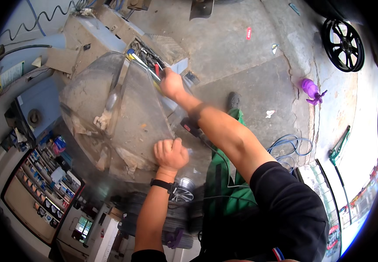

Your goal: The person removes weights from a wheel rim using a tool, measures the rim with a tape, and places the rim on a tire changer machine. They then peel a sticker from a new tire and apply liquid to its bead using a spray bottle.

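Observation:
A large dusty, see-through plastic hood on a grey machine fills the space to my left. My left hand, with a black band at its wrist, is closed at the hood's near edge; what its fingers hold, if anything, is hidden. My right hand reaches to a tool tray on top of the machine. Its fingers are curled beside a red-handled tool, and I cannot see what they hold. Several more tools and pale strips lie in that tray.
A black wheel rim and a purple spray bottle are on the concrete floor to the right. A blue hose lies coiled near a green-handled jack. Tyres stand close by my left forearm. Stocked shelves line the left.

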Demonstrator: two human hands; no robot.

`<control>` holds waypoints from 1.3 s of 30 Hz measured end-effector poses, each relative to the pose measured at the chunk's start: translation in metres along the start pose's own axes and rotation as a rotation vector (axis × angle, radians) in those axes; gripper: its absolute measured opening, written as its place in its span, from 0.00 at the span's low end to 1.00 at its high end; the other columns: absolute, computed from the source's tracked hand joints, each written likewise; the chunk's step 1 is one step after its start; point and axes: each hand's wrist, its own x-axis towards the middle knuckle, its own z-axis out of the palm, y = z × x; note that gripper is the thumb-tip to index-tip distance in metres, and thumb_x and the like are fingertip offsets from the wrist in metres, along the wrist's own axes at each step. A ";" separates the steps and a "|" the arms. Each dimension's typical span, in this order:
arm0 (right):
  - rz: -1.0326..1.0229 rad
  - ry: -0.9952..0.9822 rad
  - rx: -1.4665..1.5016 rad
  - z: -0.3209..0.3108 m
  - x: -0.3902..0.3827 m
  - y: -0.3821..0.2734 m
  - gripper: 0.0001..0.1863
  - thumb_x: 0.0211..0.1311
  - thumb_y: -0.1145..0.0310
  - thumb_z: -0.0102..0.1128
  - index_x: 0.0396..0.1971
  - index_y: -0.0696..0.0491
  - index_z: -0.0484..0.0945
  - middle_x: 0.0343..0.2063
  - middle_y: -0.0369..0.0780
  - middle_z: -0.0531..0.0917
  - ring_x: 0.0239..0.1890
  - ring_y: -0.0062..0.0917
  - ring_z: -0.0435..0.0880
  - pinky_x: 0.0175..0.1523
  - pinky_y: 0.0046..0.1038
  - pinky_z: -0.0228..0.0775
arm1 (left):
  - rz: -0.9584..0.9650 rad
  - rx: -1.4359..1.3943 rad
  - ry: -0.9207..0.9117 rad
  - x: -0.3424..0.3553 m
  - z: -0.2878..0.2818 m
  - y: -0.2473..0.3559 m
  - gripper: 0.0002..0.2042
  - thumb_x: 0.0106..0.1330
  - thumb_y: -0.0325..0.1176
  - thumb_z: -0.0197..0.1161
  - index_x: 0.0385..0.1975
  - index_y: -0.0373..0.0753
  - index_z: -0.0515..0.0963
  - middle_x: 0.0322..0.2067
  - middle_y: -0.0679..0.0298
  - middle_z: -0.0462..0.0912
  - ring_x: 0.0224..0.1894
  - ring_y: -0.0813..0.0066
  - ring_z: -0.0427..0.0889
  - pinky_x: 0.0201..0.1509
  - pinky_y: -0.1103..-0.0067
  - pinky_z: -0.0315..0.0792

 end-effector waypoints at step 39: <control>-0.230 -0.015 -0.338 0.006 -0.060 0.047 0.13 0.63 0.62 0.57 0.35 0.58 0.79 0.38 0.51 0.83 0.44 0.50 0.81 0.52 0.46 0.73 | 0.007 0.039 -0.046 -0.009 -0.014 -0.001 0.05 0.52 0.31 0.56 0.27 0.41 0.76 0.28 0.59 0.66 0.29 0.56 0.68 0.33 0.63 0.64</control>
